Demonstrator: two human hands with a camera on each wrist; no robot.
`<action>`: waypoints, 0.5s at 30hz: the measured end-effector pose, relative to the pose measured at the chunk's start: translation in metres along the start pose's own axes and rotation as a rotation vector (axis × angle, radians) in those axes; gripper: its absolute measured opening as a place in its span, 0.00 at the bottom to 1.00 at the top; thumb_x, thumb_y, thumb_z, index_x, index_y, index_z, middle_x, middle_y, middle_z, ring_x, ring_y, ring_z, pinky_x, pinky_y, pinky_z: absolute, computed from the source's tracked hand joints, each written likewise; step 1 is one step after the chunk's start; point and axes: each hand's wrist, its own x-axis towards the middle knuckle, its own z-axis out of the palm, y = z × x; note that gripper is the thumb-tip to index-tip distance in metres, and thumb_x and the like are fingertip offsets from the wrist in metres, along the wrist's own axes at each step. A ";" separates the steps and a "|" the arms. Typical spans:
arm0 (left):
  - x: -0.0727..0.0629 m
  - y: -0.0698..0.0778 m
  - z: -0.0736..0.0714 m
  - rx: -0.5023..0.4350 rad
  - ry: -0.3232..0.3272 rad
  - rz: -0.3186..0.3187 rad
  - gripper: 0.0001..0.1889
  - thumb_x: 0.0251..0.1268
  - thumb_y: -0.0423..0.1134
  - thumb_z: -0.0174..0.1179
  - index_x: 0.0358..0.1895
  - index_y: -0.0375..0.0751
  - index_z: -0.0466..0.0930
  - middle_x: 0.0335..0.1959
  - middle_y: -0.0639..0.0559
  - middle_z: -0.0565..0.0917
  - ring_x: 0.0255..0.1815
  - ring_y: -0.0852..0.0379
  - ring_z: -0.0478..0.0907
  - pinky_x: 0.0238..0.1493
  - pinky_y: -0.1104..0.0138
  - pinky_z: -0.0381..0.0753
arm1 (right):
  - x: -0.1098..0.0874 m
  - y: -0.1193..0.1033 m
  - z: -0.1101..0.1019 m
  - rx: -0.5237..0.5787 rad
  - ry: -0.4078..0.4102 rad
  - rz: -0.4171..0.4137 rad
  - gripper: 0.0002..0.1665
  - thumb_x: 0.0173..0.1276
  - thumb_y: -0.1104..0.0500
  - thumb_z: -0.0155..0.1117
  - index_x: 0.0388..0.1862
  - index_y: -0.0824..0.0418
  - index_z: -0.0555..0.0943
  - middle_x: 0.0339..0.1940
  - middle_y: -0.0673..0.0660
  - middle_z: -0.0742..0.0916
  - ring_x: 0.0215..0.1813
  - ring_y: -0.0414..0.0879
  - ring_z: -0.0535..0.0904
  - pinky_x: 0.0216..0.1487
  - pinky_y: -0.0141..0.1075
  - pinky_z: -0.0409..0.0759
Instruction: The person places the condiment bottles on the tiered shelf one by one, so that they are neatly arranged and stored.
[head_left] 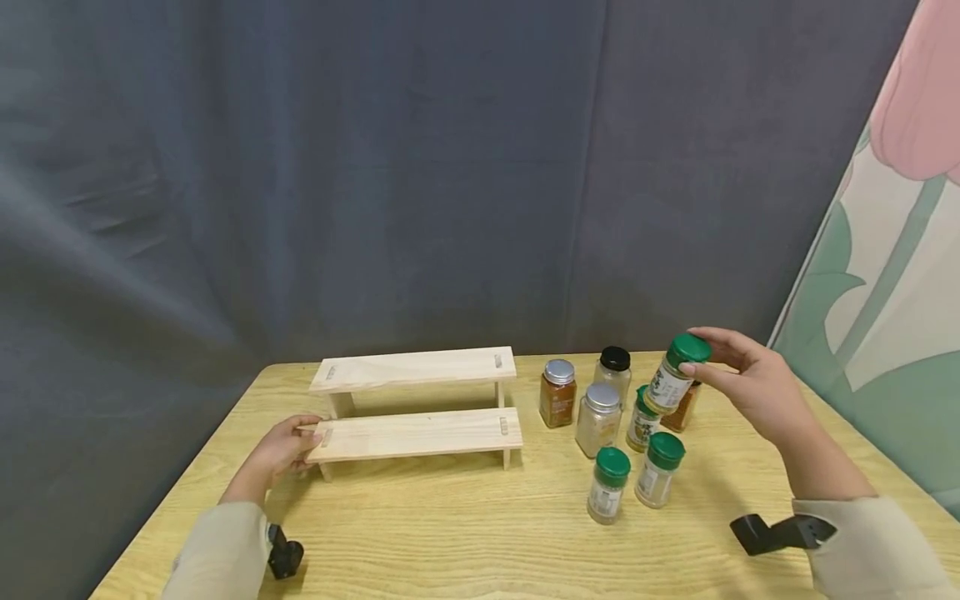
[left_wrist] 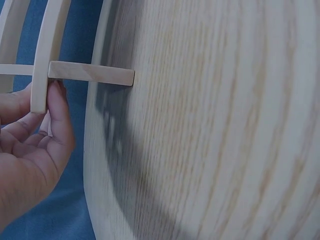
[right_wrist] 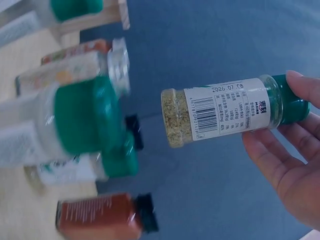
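Observation:
My right hand [head_left: 757,387] grips a green-capped spice jar [right_wrist: 222,107] by its cap, held tilted above the other jars. Dried flakes and a white barcode label show on it in the right wrist view. My left hand [head_left: 283,450] pinches the left end of the lower shelf of a two-tier wooden rack [head_left: 416,435], thumb on one face and fingers beneath, as the left wrist view [left_wrist: 40,140] shows of the hand. The rack stands on the table with bare shelves.
Right of the rack stand a silver-capped jar of red-brown spice [head_left: 558,396], a silver-capped pale jar [head_left: 598,423], a black-capped jar [head_left: 613,371] and several green-capped jars, two in front [head_left: 606,487]. A dark curtain [head_left: 450,183] hangs behind the wooden table [head_left: 450,542].

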 end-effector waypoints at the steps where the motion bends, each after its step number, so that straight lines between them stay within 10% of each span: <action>1: 0.001 0.000 0.000 -0.004 0.002 0.000 0.22 0.61 0.30 0.47 0.56 0.23 0.54 0.41 0.35 0.68 0.28 0.59 0.71 0.27 0.65 0.72 | 0.001 -0.003 0.002 0.012 0.000 -0.012 0.25 0.58 0.54 0.59 0.55 0.56 0.69 0.37 0.40 0.78 0.41 0.31 0.70 0.35 0.29 0.70; 15: 0.003 -0.001 -0.001 -0.052 -0.009 -0.043 0.24 0.60 0.30 0.49 0.57 0.24 0.53 0.44 0.36 0.67 0.31 0.58 0.71 0.30 0.64 0.71 | 0.015 -0.038 0.027 0.161 -0.055 -0.046 0.23 0.58 0.56 0.59 0.53 0.58 0.70 0.35 0.46 0.78 0.35 0.38 0.72 0.28 0.30 0.72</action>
